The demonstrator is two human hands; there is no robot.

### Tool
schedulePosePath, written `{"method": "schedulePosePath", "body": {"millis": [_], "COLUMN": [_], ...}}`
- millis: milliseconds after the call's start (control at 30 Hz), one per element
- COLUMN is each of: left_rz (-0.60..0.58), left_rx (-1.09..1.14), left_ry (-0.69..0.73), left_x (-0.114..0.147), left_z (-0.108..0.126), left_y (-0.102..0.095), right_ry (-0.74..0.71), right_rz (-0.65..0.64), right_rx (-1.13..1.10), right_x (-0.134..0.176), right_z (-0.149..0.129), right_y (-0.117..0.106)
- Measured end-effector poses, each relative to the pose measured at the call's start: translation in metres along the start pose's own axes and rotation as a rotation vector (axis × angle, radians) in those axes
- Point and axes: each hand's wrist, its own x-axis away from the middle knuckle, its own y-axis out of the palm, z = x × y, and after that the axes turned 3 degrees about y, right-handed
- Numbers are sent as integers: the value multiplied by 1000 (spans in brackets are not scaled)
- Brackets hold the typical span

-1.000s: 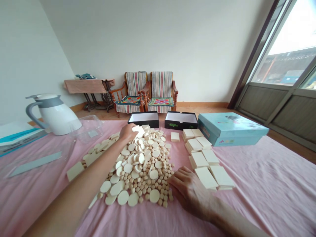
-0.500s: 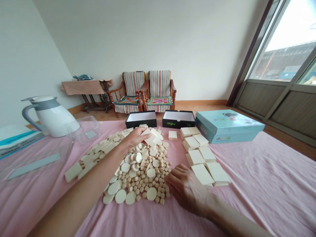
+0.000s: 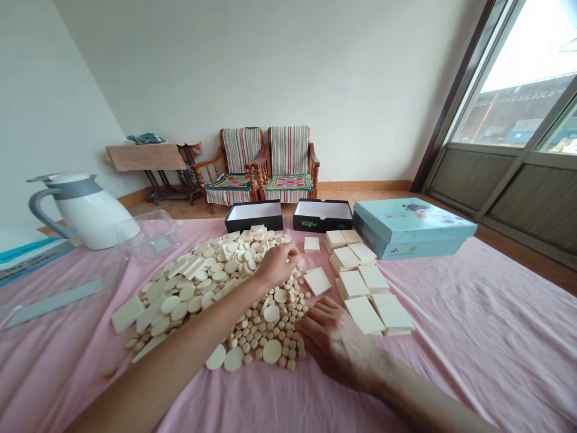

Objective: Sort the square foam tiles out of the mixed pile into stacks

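Curled left hand (image 3: 280, 264) over pale wooden discs and cubes (image 3: 231, 266); right hand (image 3: 331, 332) loosely bent; contents of both indiscernible.
Cream, square wooden tile (image 3: 317, 281), flat beyond the right hand: probably light, stiff; best pinched by opposite edges.

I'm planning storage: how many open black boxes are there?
2: the left black box, behind the pale pieces; the right black box, beside the blue box. No others show.

Your left forearm (image 3: 193, 349) covers part of the wooden pile (image 3: 229, 267); the view's left edge crops the blue-and-white package (image 3: 31, 255).
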Motion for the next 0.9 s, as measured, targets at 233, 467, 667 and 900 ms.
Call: {"method": "schedulePosePath", "body": {"millis": [233, 467, 667, 900], "left_rz": [-237, -307, -348, -326], "left_rx": [-224, -397, -485, -638], "left_ry": [399, 504, 512, 478], "left_x": [53, 69, 83, 77], "left_z": [24, 29, 41, 40], "left_y": [-2, 9, 22, 13], "right_ry": [49, 82, 155, 193], "right_rz": [99, 389, 431, 419], "right_rx": [-101, -107, -79, -61], "right_x": [-2, 0, 0, 0], "right_z": [-1, 3, 15, 18], "right_y": [-3, -17, -20, -18]}}
